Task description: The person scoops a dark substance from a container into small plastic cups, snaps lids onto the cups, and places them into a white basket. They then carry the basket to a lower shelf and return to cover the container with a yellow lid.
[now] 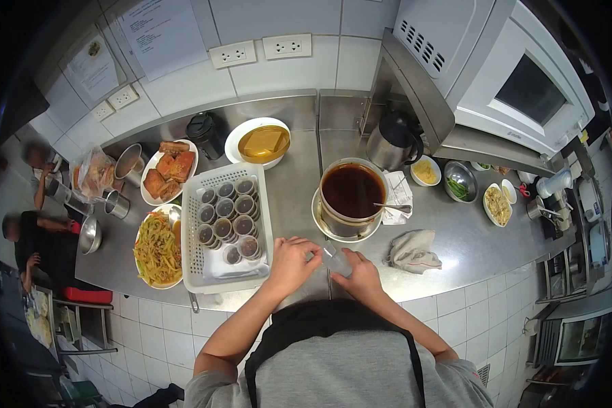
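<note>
My right hand (362, 277) is closed around some clear plastic cups (336, 260), which look like a short stack tilted over the counter edge. Close to their left end is my left hand (294, 264), its fingers pinched together; what they hold, if anything, is too small to make out. Just beyond the hands, a large round container of dark brown sauce (352, 190) sits in a white bowl, with a spoon (392, 206) leaning out over its rim. To the left, a white perforated basket (192, 277) holds several small lidded cups of dark sauce (226, 208).
Left of the basket are a plate of shredded vegetables (158, 250) and a plate of browned meat (172, 175). A crumpled cloth (415, 251) lies right of the sauce. Behind stand a steel jug (392, 141) and a microwave (523, 85). Two people (44, 234) are at far left.
</note>
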A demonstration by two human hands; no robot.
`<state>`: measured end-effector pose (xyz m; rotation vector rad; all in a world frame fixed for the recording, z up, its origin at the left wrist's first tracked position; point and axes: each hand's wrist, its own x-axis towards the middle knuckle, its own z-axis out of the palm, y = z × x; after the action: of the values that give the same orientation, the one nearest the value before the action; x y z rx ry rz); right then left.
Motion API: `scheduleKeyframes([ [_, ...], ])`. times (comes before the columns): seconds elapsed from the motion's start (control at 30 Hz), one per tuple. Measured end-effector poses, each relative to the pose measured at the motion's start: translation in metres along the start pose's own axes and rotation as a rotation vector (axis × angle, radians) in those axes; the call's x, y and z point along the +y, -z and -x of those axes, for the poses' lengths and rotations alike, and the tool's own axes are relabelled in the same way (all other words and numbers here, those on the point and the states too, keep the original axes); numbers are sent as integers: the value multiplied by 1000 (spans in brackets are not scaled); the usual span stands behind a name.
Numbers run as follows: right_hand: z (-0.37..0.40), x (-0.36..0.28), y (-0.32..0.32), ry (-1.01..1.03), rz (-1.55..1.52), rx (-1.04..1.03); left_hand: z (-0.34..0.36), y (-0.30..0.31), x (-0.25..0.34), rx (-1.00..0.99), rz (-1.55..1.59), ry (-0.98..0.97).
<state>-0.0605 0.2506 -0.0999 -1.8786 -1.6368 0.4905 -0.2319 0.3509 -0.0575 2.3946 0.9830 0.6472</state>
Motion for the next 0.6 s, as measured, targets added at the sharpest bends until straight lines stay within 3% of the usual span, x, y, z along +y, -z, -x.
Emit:
scheduleKeyframes([
  [0.07,2,11,2,-79,-33,-39,1,3,-5,-6,375,147],
  [0.2,7,32,12,-161,153,9,7,11,-4,39,661,342],
  [0.27,7,35,27,-124,151,103,13,24,2,-255,540,416],
  [0.3,5,36,34,-85,147,194,17,25,6,-252,541,414],
  [0.37,-3,22,55,-48,41,289,30,25,14,-277,452,-74],
  [0.43,-13,4,74,-89,-268,411,41,27,23,-365,430,-74],
  [0.47,-19,4,73,15,-329,536,45,27,26,-452,406,-72],
  [0.57,-45,-17,95,15,-341,509,53,22,17,-617,594,51],
  [0.6,-53,-21,98,83,-217,532,55,19,14,-617,594,50],
])
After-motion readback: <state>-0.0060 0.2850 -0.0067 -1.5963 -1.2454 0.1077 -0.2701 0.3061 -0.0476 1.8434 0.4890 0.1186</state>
